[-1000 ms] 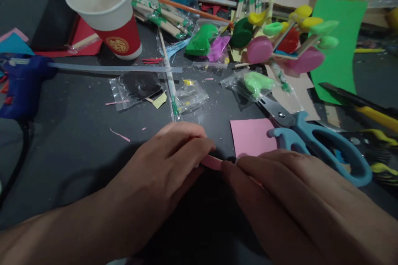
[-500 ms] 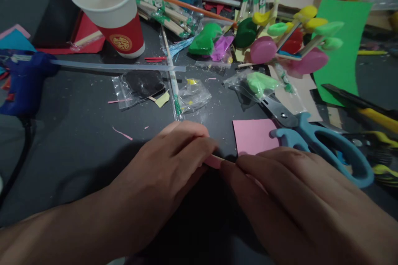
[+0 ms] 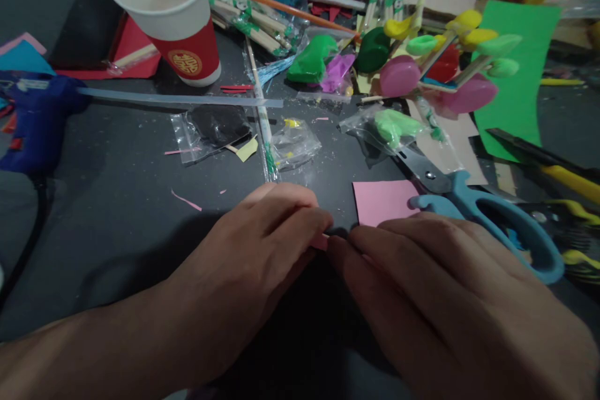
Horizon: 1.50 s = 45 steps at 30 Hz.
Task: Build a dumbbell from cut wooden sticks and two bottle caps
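Note:
A narrow pink strip (image 3: 319, 241) shows between my two hands, low in the middle of the head view. My left hand (image 3: 267, 244) pinches its left end. On the other end the fingertips of my right hand (image 3: 398, 269) are closed, close beside the left fingertips. Most of the strip is hidden by the fingers. A pink paper square (image 3: 382, 200) lies just beyond my right hand. Scissors with blue handles (image 3: 487, 212) rest to the right, partly behind that hand.
A paper cup (image 3: 187, 44) and a blue glue gun (image 3: 40, 122) with a long glue stick stand at the left. Clay bags, wrapped chopsticks (image 3: 253, 19), a colourful clay-and-stick model (image 3: 435, 62), green paper (image 3: 510, 75) and a cutter (image 3: 548, 156) lie further back and right.
My right hand has shifted slightly left, nearer my left fingertips. Less of the pink strip shows between the hands.

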Each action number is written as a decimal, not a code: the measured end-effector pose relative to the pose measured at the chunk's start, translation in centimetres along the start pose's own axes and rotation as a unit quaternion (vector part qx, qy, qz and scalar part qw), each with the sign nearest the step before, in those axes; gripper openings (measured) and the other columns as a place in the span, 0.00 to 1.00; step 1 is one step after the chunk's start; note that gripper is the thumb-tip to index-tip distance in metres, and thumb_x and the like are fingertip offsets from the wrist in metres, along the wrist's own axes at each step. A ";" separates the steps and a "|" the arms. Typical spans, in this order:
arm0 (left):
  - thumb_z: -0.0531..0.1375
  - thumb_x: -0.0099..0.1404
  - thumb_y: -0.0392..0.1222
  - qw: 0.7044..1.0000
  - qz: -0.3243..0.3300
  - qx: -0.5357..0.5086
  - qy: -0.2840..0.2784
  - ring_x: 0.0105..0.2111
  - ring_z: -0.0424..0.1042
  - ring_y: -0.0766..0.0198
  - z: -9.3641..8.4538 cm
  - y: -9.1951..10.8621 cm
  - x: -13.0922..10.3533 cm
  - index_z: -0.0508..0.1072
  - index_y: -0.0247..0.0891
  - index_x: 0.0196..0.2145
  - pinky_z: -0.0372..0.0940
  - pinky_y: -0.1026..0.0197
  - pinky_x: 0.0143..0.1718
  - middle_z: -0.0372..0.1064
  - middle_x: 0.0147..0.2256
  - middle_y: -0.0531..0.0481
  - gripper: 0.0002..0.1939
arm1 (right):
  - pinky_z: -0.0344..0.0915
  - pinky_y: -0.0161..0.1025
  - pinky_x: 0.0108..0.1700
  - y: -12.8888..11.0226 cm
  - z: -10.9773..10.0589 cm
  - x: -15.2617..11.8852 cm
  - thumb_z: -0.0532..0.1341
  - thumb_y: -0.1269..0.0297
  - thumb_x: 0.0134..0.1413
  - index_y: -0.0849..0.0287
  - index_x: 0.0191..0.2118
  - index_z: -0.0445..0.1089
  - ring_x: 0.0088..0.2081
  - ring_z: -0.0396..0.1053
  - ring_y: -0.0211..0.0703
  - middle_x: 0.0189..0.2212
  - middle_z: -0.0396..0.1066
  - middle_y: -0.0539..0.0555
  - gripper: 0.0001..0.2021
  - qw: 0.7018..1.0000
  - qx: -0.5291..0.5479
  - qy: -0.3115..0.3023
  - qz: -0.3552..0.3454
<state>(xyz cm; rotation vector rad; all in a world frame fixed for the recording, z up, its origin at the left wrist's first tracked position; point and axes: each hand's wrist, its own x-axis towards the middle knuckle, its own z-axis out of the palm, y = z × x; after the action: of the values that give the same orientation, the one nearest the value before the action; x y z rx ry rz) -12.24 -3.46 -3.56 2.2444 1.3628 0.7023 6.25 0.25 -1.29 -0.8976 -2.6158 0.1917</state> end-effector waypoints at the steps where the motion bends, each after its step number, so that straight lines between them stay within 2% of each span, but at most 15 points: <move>1: 0.51 0.74 0.32 1.000 0.002 0.001 0.000 0.45 0.67 0.65 0.0 0.0 0.0 0.68 0.36 0.45 0.64 0.63 0.48 0.67 0.47 0.47 0.07 | 0.56 0.43 0.34 0.0 0.0 0.0 0.49 0.70 0.70 0.57 0.29 0.71 0.27 0.61 0.43 0.23 0.68 0.50 0.19 1.000 -0.005 0.002 -0.007; 4: 0.52 0.74 0.32 1.000 0.002 0.002 -0.001 0.47 0.67 0.65 0.1 -0.1 -0.1 0.67 0.35 0.48 0.64 0.62 0.50 0.67 0.48 0.47 0.08 | 0.56 0.44 0.34 0.2 -0.2 0.0 0.50 0.70 0.69 0.57 0.30 0.72 0.29 0.61 0.45 0.25 0.68 0.51 0.18 0.999 -0.023 -0.001 -0.032; 7: 0.51 0.74 0.32 1.000 -0.010 -0.008 0.001 0.46 0.67 0.65 0.1 -0.1 -0.1 0.68 0.36 0.46 0.63 0.62 0.49 0.67 0.47 0.48 0.08 | 0.55 0.44 0.34 0.3 -0.5 0.2 0.50 0.71 0.69 0.56 0.28 0.73 0.29 0.60 0.46 0.25 0.68 0.51 0.20 0.998 -0.030 -0.009 -0.045; 14: 0.52 0.74 0.32 1.000 -0.005 -0.008 -0.001 0.45 0.68 0.64 0.0 -0.1 0.0 0.68 0.37 0.43 0.65 0.61 0.47 0.68 0.46 0.48 0.06 | 0.55 0.44 0.34 0.4 -0.1 0.4 0.47 0.69 0.71 0.56 0.28 0.72 0.27 0.61 0.44 0.24 0.68 0.51 0.22 1.000 -0.007 -0.020 -0.019; 20: 0.51 0.75 0.34 1.000 -0.018 -0.020 -0.005 0.45 0.69 0.63 0.0 -0.2 0.0 0.68 0.37 0.44 0.66 0.60 0.46 0.68 0.47 0.47 0.07 | 0.56 0.44 0.35 0.3 0.0 0.5 0.46 0.69 0.71 0.55 0.28 0.72 0.28 0.62 0.45 0.25 0.69 0.52 0.22 0.999 -0.020 -0.001 -0.029; 24: 0.51 0.74 0.33 1.000 -0.002 -0.006 -0.002 0.47 0.68 0.63 0.0 -0.2 -0.1 0.68 0.36 0.45 0.65 0.60 0.50 0.67 0.48 0.46 0.07 | 0.57 0.45 0.36 0.3 -0.3 0.2 0.50 0.71 0.68 0.56 0.34 0.73 0.30 0.62 0.47 0.27 0.70 0.51 0.16 0.998 -0.041 -0.007 -0.054; 27: 0.56 0.72 0.34 1.000 -0.011 -0.002 0.001 0.52 0.65 0.63 -0.1 -0.2 -0.4 0.67 0.37 0.51 0.61 0.60 0.56 0.66 0.51 0.46 0.11 | 0.59 0.46 0.36 0.7 -0.6 -0.6 0.55 0.72 0.65 0.59 0.39 0.71 0.32 0.63 0.48 0.29 0.71 0.51 0.07 0.998 -0.022 -0.014 -0.065; 30: 0.59 0.70 0.37 1.000 -0.023 -0.009 -0.002 0.54 0.63 0.61 -0.3 -0.2 -0.5 0.67 0.38 0.51 0.59 0.57 0.58 0.65 0.53 0.46 0.13 | 0.63 0.47 0.38 1.3 -1.0 -1.7 0.60 0.69 0.64 0.61 0.43 0.70 0.36 0.67 0.48 0.34 0.74 0.54 0.04 0.999 0.004 -0.011 -0.048; 35: 0.56 0.73 0.37 1.000 -0.011 -0.020 -0.010 0.51 0.65 0.62 -0.4 -0.1 0.1 0.70 0.37 0.45 0.58 0.56 0.56 0.70 0.48 0.48 0.05 | 0.65 0.46 0.41 2.0 -1.4 -2.9 0.63 0.67 0.62 0.60 0.45 0.70 0.40 0.68 0.47 0.41 0.71 0.56 0.07 0.999 0.024 -0.039 -0.001; 45: 0.55 0.73 0.38 1.000 -0.017 -0.010 -0.018 0.49 0.67 0.59 -0.2 -0.2 0.4 0.72 0.39 0.43 0.61 0.54 0.51 0.72 0.46 0.48 0.05 | 0.60 0.45 0.35 2.0 -1.1 -2.7 0.55 0.65 0.67 0.59 0.40 0.66 0.38 0.66 0.48 0.38 0.68 0.56 0.05 0.998 0.022 -0.060 0.026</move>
<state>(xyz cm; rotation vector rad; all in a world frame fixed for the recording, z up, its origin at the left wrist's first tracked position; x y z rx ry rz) -12.30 -3.01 -3.47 2.2020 1.3684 0.6577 9.75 0.17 -1.50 -0.9666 -2.6884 0.3236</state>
